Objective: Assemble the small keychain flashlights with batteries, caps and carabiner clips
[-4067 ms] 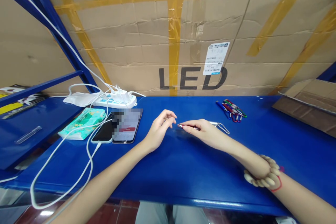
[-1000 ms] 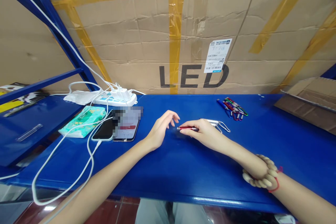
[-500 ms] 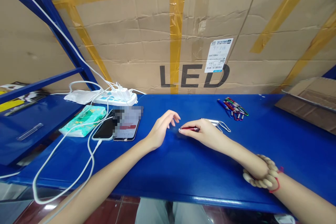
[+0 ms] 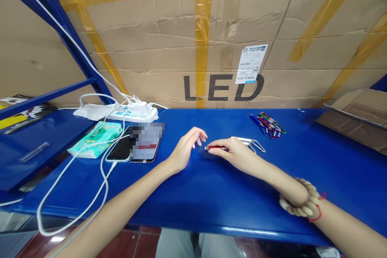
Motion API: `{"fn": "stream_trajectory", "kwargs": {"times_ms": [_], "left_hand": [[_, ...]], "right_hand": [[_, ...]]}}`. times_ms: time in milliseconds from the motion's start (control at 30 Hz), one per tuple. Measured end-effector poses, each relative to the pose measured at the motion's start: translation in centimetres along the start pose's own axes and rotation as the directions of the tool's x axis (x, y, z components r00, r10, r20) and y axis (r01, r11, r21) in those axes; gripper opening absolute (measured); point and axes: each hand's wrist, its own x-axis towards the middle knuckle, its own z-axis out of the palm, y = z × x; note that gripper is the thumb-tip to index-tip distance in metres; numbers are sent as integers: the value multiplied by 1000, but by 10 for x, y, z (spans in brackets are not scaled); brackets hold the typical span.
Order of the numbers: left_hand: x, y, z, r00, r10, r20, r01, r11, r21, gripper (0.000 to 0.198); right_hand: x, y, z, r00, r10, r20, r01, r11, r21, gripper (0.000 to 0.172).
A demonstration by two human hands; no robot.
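My right hand [image 4: 238, 154] pinches a slim red mini flashlight [image 4: 217, 148] between thumb and fingers. Its silver tip points left, and its other end is hidden in the palm. Close by on the left, my left hand [image 4: 189, 148] rests on its edge with fingers loosely curled and apart, holding nothing. A small gap separates the tip from these fingers. Just behind my right hand lie silver mini flashlights [image 4: 245, 140] with carabiner clips, partly covered by the hand. Farther back on the right is a pile of blue, red and green mini flashlights [image 4: 267, 124] with similar clips.
On the blue table [image 4: 229, 205], two phones [image 4: 145, 148] lie left of my left hand. Beside them are a green tissue pack [image 4: 96, 139], a white power strip [image 4: 145, 116] and looping white cables [image 4: 57, 181]. An opened cardboard box [image 4: 356, 119] stands at right, before a large taped carton [image 4: 169, 48].
The red mini flashlight has shifted very slightly left and up, and its silver tip shows more beyond my right fingers. My left hand stays in place.
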Motion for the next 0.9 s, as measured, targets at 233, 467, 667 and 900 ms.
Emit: {"fn": "stream_trajectory", "kwargs": {"times_ms": [233, 467, 667, 900], "left_hand": [[0, -1, -1, 1000, -11, 4, 11, 1000, -1, 33], [0, 1, 0, 1000, -7, 1, 7, 1000, 8, 32], [0, 1, 0, 1000, 3, 1, -3, 1000, 0, 31], [0, 1, 0, 1000, -1, 9, 1, 1000, -10, 31]], "right_hand": [[0, 2, 2, 1000, -14, 15, 14, 1000, 14, 25], [1, 7, 5, 999, -48, 7, 48, 999, 11, 25], [1, 5, 3, 999, -51, 6, 51, 999, -15, 25], [1, 2, 2, 999, -34, 28, 34, 999, -3, 30]]}}
